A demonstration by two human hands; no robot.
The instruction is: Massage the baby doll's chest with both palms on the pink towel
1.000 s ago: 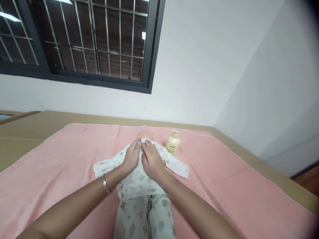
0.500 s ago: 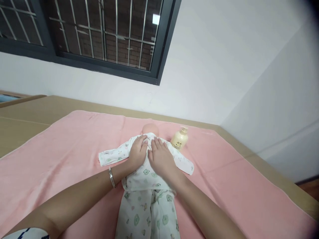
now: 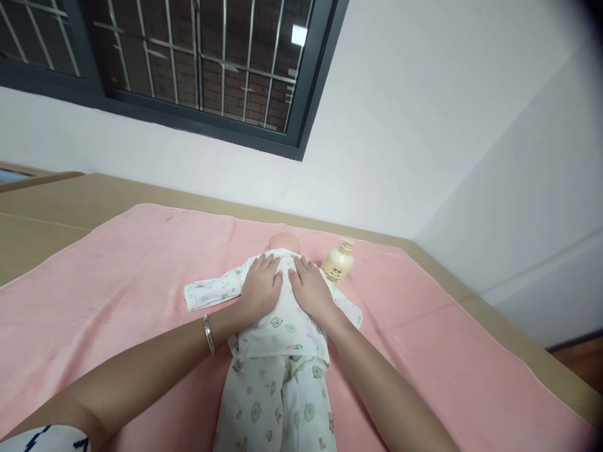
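A baby doll (image 3: 283,241) lies stretched out, its head at the far end and its legs toward me. It wears a white top (image 3: 277,336) and white trousers (image 3: 257,402), both printed with small green animals. My left hand (image 3: 260,285) rests flat on the left half of the upper body, fingers extended. On the right half lies my right hand (image 3: 311,287), also flat with the fingers out. A narrow gap separates the two hands. Neither hand grasps anything. My hands cover part of the top.
A cream pump bottle (image 3: 339,260) stands close to the doll's right-side sleeve. Beneath everything spreads a pink blanket (image 3: 141,276) on a tan surface (image 3: 56,201). A white wall (image 3: 377,125) and a barred window (image 3: 202,63) rise behind.
My hands have moved apart on the doll's upper body, the right one shifting to the right. The left hand has turned slightly flatter. The view has shifted a little.
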